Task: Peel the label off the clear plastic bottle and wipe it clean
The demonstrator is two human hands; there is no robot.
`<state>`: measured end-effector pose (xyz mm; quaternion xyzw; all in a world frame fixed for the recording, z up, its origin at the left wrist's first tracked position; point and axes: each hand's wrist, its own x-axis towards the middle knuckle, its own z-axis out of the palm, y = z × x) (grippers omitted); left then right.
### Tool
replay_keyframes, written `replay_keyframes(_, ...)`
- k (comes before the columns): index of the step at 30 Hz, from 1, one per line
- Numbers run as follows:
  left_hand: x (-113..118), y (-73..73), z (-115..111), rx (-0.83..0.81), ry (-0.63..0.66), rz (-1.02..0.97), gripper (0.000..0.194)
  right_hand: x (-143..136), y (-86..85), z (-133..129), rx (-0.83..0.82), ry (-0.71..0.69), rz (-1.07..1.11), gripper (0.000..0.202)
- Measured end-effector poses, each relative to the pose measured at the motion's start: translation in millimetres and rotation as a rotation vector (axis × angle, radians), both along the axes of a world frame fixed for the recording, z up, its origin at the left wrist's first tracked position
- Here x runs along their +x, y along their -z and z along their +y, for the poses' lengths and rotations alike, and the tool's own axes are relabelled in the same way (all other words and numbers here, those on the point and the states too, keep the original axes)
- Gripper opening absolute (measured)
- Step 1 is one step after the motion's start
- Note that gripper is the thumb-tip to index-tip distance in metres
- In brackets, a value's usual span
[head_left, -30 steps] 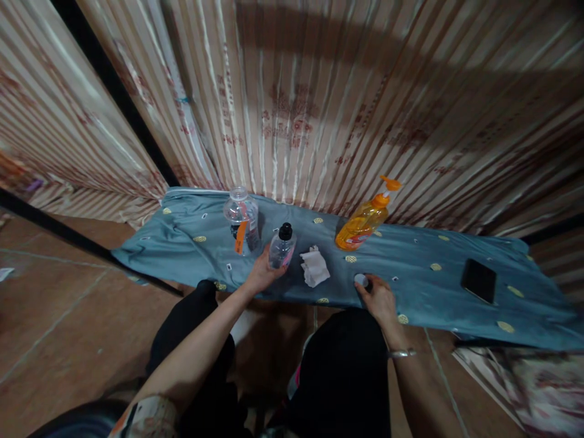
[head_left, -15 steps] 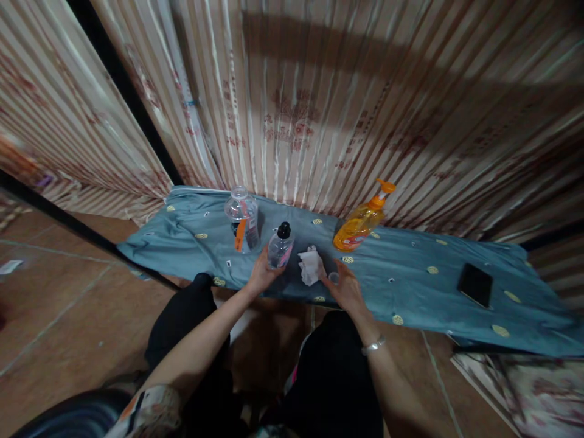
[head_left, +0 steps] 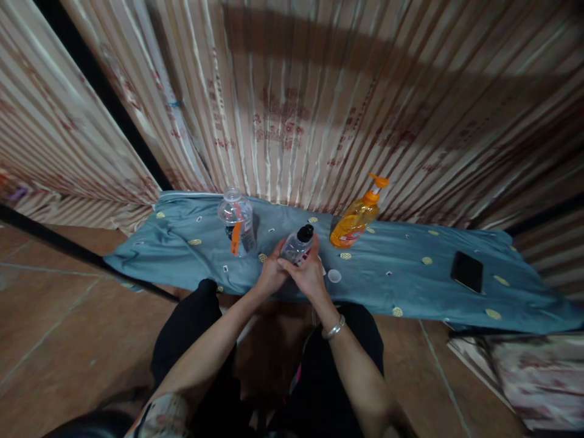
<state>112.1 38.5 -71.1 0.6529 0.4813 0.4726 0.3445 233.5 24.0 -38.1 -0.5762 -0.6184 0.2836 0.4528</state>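
A small clear bottle with a black cap (head_left: 296, 246) is held between both hands above the cloth-covered bench. My left hand (head_left: 272, 271) is wrapped round its left side and base. From the right, my right hand (head_left: 310, 274) closes on the same bottle, fingers behind it and thumb in front. Beside my right hand lies a small round translucent cap (head_left: 334, 276). A crumpled white tissue (head_left: 323, 267) is mostly hidden behind that hand. To the left stands a larger clear plastic bottle (head_left: 238, 222), open at the top, with an orange label strip.
An orange pump bottle (head_left: 354, 220) stands at the back, right of my hands. A black phone (head_left: 467, 272) lies farther right on the teal cloth (head_left: 410, 292). Behind the bench hangs a striped curtain (head_left: 292, 91); a dark metal bar (head_left: 86, 258) crosses at left.
My right hand has left the small cap and tissue and moved left onto the black-capped bottle. The bottle has shifted right and tilted. The view has turned slightly.
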Motion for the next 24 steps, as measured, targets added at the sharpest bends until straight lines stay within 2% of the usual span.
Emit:
replay_keyframes(5,48.4,-11.0,13.4,0.031,0.13,-0.021,0.079,40.5,-20.9,-3.0,0.021,0.219,-0.026,0.103)
replay_keyframes(9,83.8,-3.8,25.4,0.027,0.17,-0.032,0.09,78.9,-28.1,2.0,-0.023,0.35,-0.122,0.1)
replay_keyframes(13,84.1,15.5,22.2,-0.011,0.2,-0.021,0.098,111.2,-17.0,12.9,-0.039,0.514,-0.288,0.101)
replay_keyframes(18,73.4,36.0,7.4,-0.059,0.232,0.009,0.087,127.3,-0.4,25.0,-0.119,0.632,-0.357,0.104)
replay_keyframes(24,103.2,45.1,11.3,-0.052,0.275,0.057,0.069,121.3,1.2,33.6,-0.186,0.681,-0.314,0.107)
